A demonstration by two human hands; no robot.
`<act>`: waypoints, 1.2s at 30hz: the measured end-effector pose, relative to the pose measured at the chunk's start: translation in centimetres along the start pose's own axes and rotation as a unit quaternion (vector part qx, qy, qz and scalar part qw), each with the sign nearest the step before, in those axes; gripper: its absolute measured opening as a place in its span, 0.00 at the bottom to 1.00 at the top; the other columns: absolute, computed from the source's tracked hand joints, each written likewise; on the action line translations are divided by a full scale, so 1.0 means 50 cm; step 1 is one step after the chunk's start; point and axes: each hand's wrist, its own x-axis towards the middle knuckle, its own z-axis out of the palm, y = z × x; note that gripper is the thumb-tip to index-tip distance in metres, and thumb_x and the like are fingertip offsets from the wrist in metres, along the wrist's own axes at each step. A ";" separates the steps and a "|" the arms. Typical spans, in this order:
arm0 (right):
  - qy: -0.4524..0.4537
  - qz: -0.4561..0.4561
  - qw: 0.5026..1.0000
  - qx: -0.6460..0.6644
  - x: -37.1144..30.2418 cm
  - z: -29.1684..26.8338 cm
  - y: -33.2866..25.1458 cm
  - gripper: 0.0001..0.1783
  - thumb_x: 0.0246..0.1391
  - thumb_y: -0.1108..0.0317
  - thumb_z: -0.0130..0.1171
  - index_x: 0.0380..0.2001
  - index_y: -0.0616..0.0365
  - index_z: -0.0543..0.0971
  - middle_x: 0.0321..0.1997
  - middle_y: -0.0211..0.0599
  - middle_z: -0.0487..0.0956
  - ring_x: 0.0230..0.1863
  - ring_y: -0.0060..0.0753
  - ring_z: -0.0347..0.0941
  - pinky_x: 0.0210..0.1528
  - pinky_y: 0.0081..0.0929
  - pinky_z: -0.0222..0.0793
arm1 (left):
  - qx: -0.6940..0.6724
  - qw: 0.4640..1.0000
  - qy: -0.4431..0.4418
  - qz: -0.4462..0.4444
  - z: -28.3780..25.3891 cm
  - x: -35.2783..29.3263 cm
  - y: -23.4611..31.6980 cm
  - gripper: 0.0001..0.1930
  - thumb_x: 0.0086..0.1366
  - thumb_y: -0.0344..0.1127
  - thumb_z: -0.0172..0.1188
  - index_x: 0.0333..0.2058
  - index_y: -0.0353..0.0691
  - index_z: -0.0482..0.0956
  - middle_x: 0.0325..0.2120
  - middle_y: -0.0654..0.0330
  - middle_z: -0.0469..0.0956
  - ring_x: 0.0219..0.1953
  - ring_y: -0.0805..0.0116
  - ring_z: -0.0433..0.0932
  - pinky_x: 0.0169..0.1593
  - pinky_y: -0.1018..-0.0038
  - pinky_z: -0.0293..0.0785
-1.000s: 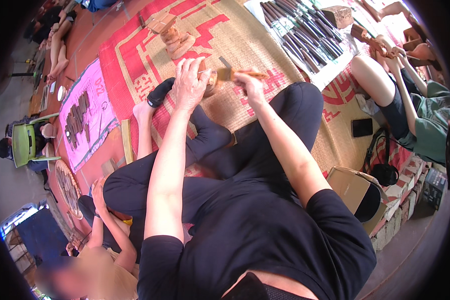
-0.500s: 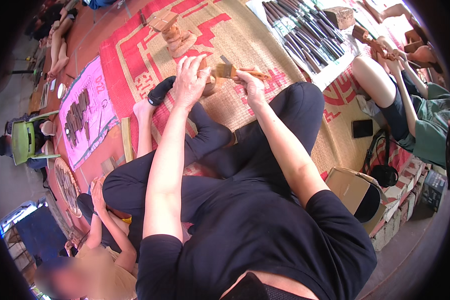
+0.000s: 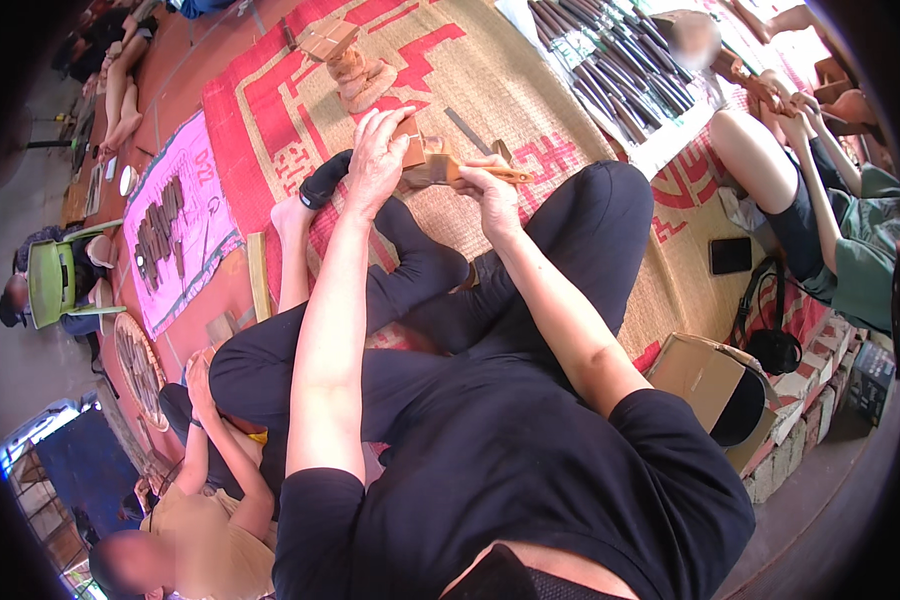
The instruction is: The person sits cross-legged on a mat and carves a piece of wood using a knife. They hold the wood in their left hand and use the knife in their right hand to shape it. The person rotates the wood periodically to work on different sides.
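Observation:
I sit cross-legged in black clothes on a woven straw mat (image 3: 530, 90). My left hand (image 3: 378, 160) grips a small brown wooden piece (image 3: 416, 152) held above my feet. My right hand (image 3: 492, 192) is closed on a wooden-handled carving tool (image 3: 490, 173), whose tip rests against the wooden piece. Both hands are close together, just beyond my black-socked foot (image 3: 322, 180). A thin metal strip (image 3: 466, 130) lies on the mat just past the hands.
A carved wooden figure with blocks (image 3: 355, 70) stands farther out on the mat. Rows of dark chisels (image 3: 610, 70) lie on a cloth at upper right. A pink sheet with tools (image 3: 175, 235) lies left. Other people sit around; a cardboard box (image 3: 705, 380) and a phone (image 3: 730, 255) are right.
Both hands stay on the wooden piece and tool, with only small shifts of the fingers and tool.

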 end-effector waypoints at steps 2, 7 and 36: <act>0.051 -0.019 0.997 -0.056 0.026 -0.028 0.019 0.07 0.50 0.75 0.64 0.30 0.58 0.74 0.26 0.35 0.78 0.25 0.25 0.77 0.30 0.20 0.74 | -0.001 1.000 0.000 0.003 0.000 0.000 -0.003 0.20 0.61 0.29 0.55 0.53 0.46 0.75 0.52 0.56 0.73 0.62 0.51 0.63 0.67 0.61 0.57; 0.015 -0.022 1.000 0.006 0.017 -0.012 0.012 0.09 0.51 0.74 0.64 0.34 0.59 0.74 0.29 0.37 0.79 0.27 0.26 0.78 0.32 0.22 0.75 | -0.004 1.000 0.004 -0.004 0.004 -0.002 -0.004 0.20 0.61 0.29 0.55 0.53 0.46 0.75 0.51 0.56 0.74 0.61 0.51 0.64 0.67 0.61 0.57; -0.082 0.055 0.995 -0.001 0.004 0.008 0.014 0.10 0.51 0.72 0.66 0.34 0.60 0.75 0.32 0.39 0.82 0.33 0.30 0.81 0.37 0.24 0.76 | -0.004 1.000 -0.007 0.004 0.002 -0.001 -0.010 0.20 0.61 0.30 0.54 0.53 0.46 0.75 0.51 0.56 0.73 0.61 0.51 0.63 0.67 0.61 0.57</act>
